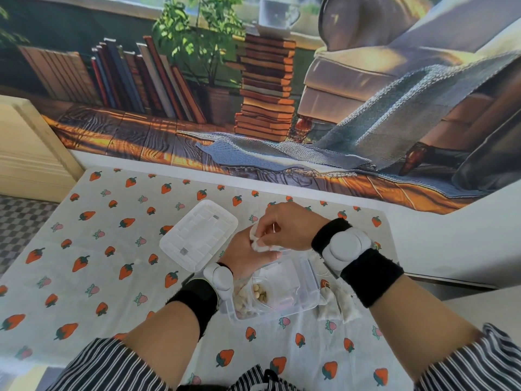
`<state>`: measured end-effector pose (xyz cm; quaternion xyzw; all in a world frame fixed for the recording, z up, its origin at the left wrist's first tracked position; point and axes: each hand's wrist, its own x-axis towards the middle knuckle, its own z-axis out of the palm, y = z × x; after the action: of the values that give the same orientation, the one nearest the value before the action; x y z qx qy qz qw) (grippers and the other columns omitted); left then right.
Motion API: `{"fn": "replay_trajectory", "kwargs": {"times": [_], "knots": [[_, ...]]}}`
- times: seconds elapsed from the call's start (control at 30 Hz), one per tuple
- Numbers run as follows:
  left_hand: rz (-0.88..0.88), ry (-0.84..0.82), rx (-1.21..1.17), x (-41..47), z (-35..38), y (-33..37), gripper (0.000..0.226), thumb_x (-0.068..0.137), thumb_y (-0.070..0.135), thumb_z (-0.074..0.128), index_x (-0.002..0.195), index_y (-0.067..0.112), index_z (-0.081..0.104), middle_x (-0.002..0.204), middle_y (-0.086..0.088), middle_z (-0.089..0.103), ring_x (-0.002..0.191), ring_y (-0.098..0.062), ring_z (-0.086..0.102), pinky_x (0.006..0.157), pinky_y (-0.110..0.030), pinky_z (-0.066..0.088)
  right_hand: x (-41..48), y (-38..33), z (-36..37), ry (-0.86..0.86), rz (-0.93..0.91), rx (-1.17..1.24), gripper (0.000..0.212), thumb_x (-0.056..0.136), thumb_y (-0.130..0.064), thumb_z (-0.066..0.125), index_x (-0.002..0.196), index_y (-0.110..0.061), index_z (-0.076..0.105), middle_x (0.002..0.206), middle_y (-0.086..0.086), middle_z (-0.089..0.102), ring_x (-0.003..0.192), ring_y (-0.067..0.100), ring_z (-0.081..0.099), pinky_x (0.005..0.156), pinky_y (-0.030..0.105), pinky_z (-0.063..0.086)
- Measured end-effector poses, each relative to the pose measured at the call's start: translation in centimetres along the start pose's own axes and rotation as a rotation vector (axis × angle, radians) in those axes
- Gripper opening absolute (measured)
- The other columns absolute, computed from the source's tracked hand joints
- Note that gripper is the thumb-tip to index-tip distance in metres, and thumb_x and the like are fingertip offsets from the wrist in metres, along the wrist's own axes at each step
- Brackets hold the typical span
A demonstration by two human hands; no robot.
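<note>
The right hand (284,227) hovers over the far end of the clear box (310,280), its fingertips curled down and pinching a small white pouch (257,241) by its upper edge. The left hand (244,256) sits just beneath and to the left, touching the same pouch; its fingers are hidden under the right hand, so I cannot tell whether it grips or only supports it. The pouch is off the surface (273,348), held between the two hands, above the box's far left corner. The box stands open near the middle of the surface, closer to the right edge than the left, with small round beige beads (260,290) in a near left compartment. Its lid (198,235) lies flat just to the left and a little farther away, tilted diagonally, apart from the box, with the left wrist between them. A few more pouches (328,304) lie against the box's right wall, near the right edge of the surface. Left of the lid the strawberry-print cloth runs bare to the left edge, where a checked floor (17,221) and a cream cabinet (28,153) begin. The far edge meets the wall below a printed hanging (253,94), close behind the hands
</note>
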<state>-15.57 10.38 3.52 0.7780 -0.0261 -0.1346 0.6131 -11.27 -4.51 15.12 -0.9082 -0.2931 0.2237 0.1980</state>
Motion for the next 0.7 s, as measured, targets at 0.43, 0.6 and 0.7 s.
{"fn": "replay_trajectory", "kwargs": {"times": [0.43,0.6,0.7], "knots": [[-0.027,0.126,0.089,-1.1,-1.5,-2.7,0.032,0.073,0.013,0.088,0.086,0.004,0.06,0.087,-0.002,0.068,0.092,-0.022,0.068,0.084,-0.032,0.054,0.4,5.2,5.9,-0.152,0.406,0.139,0.025,0.092,-0.019,0.054,0.083,-0.006,0.073,0.079,0.005,0.074,0.072,0.019,0.072,0.075,0.034,0.061],[-0.049,0.091,0.119,-1.5,-1.9,-3.5,0.031,0.076,0.017,0.087,0.087,0.007,0.059,0.09,0.003,0.071,0.096,-0.018,0.068,0.086,-0.033,0.054,2.4,6.0,16.0,-0.353,0.461,0.079,0.021,0.083,-0.011,0.052,0.073,-0.008,0.07,0.067,0.0,0.066,0.061,0.018,0.061,0.068,0.022,0.053],[-0.052,0.077,0.143,-1.5,-2.2,-3.9,0.031,0.076,0.019,0.087,0.087,0.009,0.06,0.09,0.008,0.072,0.099,-0.017,0.069,0.087,-0.031,0.055,3.5,6.5,20.4,-0.314,0.449,-0.021,0.027,0.09,-0.014,0.052,0.063,-0.012,0.048,0.062,-0.003,0.047,0.054,0.009,0.04,0.051,0.009,0.031]]}}
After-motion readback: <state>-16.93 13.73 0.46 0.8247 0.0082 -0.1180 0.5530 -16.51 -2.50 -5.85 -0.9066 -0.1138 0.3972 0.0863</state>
